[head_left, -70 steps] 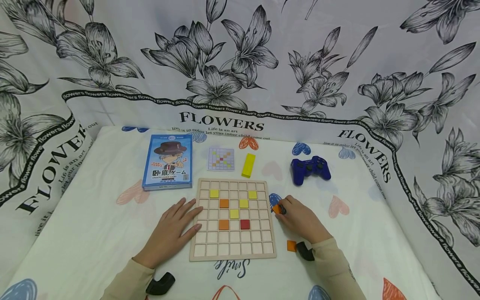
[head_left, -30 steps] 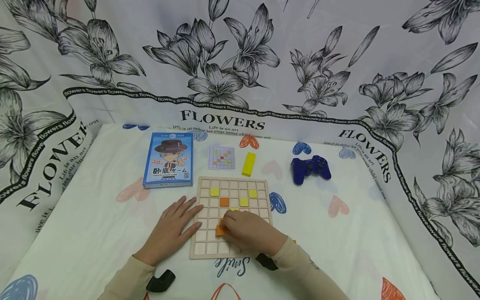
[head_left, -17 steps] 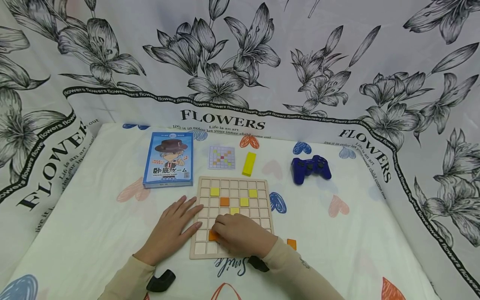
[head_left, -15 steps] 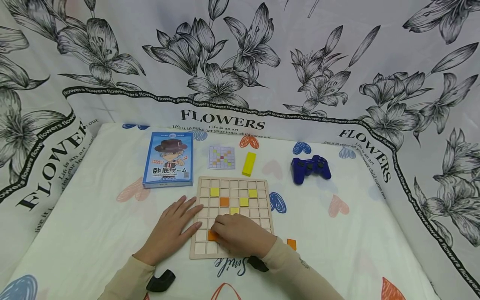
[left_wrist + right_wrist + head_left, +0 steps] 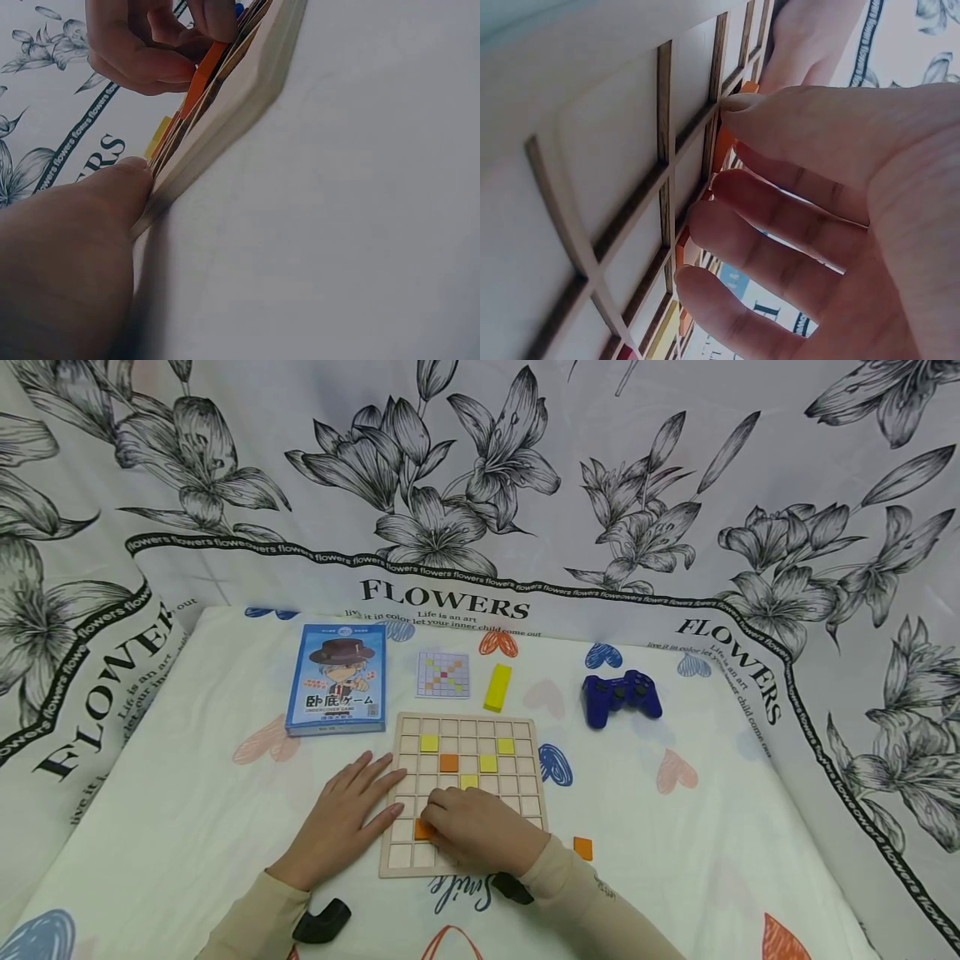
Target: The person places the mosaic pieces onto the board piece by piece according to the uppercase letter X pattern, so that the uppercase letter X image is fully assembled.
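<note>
A wooden grid board [image 5: 408, 860] lies flat in the middle, with yellow and orange square tiles in several cells. My left hand [image 5: 345, 818] rests at its left edge, fingers extended, thumb on the rim. Over the lower left cells, my right hand [image 5: 480, 827] pinches an orange tile [image 5: 423, 830] between thumb and fingers. In the right wrist view this orange tile [image 5: 724, 146] sits tilted at a cell, beneath the thumb tip; the left wrist view shows the tile [image 5: 202, 82] at an angle to the board. The right hand hides part of the grid.
A loose orange tile [image 5: 582, 848] lies right of the board. Behind it stand a blue game box [image 5: 337, 681], a small pattern card [image 5: 442, 675], a yellow block [image 5: 497, 687] and a blue game controller [image 5: 622, 696]. Black curved pieces [image 5: 322, 922] show at both wrists.
My right hand came from right of the board with an orange tile to the lower left cells. Over the last half second it shifted only slightly left. The left hand stayed in place.
</note>
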Available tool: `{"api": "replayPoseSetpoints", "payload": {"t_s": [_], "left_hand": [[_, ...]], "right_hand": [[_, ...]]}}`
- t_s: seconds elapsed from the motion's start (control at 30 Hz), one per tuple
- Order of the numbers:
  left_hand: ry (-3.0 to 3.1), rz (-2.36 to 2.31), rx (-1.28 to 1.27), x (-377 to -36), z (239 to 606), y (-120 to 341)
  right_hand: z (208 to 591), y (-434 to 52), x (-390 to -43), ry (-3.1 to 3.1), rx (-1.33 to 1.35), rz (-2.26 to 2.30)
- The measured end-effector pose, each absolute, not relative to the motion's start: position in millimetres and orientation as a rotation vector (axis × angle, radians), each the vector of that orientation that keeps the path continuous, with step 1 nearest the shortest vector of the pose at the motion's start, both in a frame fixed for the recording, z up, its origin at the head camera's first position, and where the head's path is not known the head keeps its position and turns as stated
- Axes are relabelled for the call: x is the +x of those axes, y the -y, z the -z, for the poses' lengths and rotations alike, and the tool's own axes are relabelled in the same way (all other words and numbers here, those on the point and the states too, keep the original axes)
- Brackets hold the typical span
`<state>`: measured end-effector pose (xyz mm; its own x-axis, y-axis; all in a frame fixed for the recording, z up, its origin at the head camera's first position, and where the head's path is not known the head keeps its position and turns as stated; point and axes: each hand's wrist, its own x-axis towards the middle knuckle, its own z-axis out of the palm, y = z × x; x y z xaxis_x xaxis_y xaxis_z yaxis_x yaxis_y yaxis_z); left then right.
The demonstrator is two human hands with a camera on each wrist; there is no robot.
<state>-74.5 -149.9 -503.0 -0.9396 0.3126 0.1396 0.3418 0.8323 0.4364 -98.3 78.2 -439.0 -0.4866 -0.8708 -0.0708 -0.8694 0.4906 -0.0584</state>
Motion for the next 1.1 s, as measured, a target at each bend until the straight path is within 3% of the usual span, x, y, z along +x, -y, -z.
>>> {"api": "replayPoseSetpoints", "payload": {"t_s": [0.63,1.1], "left_hand": [[2.952,0.704,-0.523,-75.3,504.3,150.3],[2.969,0.711,-0.51,-74.1,501.9,149.6]], "right_hand": [[432.5,-85.1,-95.6,-2.65,-1.484,0.086],[416.1,-186.9,-88.4,-2.883,-1.092,0.1]]}}
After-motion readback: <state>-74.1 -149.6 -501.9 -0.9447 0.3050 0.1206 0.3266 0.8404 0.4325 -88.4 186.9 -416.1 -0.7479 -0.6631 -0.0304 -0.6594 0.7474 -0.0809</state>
